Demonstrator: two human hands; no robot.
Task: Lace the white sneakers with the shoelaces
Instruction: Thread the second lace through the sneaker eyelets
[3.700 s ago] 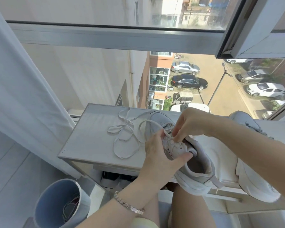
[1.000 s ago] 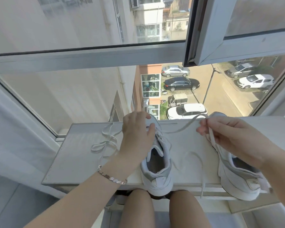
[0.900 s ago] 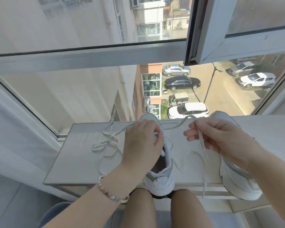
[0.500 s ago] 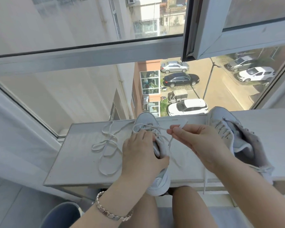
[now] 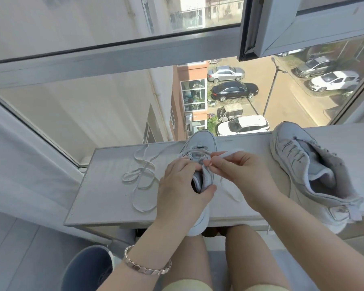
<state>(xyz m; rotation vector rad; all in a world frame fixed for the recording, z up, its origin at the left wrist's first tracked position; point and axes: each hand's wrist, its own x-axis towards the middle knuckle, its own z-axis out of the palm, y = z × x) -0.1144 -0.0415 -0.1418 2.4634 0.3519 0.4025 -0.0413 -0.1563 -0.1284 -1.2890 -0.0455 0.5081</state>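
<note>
The place reads as an upper-floor flat. A pale surface (image 5: 105, 198) runs under a grey window frame (image 5: 114, 59), a white curtain (image 5: 19, 164) hangs at the left, a blue bin (image 5: 88, 267) stands on the floor (image 5: 19, 248), and parked cars (image 5: 233, 91) and an apartment block (image 5: 192, 95) lie below outside.

Middle sneaker (image 5: 200, 143) half out of sight.
The left hand (image 5: 181, 192) covers its rear; the eyelet met by the shoelace (image 5: 229, 153) in the right hand (image 5: 240, 175) is lost behind fingertips. The bench (image 5: 105, 196) runs off right; the bottom edge cuts the blue bucket (image 5: 88, 267).
</note>
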